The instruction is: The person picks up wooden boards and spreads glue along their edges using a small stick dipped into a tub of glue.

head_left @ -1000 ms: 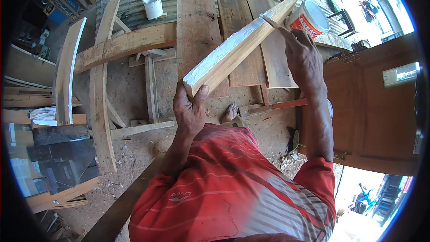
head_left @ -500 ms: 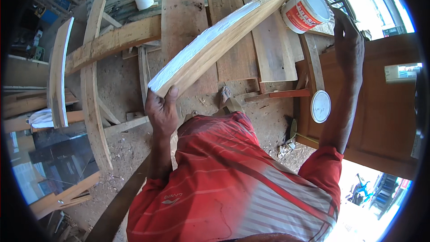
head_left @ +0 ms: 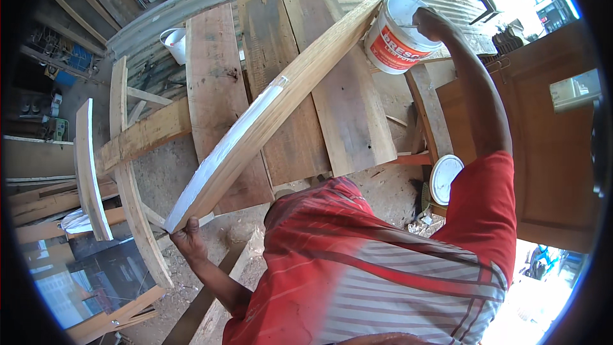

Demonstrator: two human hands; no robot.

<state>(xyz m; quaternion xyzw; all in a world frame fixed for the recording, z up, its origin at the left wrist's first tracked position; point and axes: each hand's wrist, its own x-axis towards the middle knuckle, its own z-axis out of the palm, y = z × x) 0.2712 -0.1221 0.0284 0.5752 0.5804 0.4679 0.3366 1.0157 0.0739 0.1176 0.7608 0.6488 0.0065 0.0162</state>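
Note:
A long wooden plank (head_left: 306, 73) runs slantwise in front of me, its upper edge coated white along the near part and bare toward the far end. My left hand (head_left: 189, 239) is closed round the plank's near end, thumb on the wood face. Beside the plank's far end is a white bucket (head_left: 391, 51) with a red label, tilted toward me. At the bucket's mouth my right hand (head_left: 433, 24) is closed, its fingers curled over a small thin thing that reaches into the bucket. I cannot make out what that thing is.
Wide boards (head_left: 214, 89) lie side by side beneath the plank. A round white lid (head_left: 446, 180) is by my right arm, near a brown wooden panel (head_left: 530, 153). A smaller white pail (head_left: 174, 46) stands at the far left. Another white-edged plank (head_left: 90, 166) leans at the left.
My right hand has gone from beside the bucket to its mouth. My left hand has moved lower and to the left with the plank's near end. The view has shifted.

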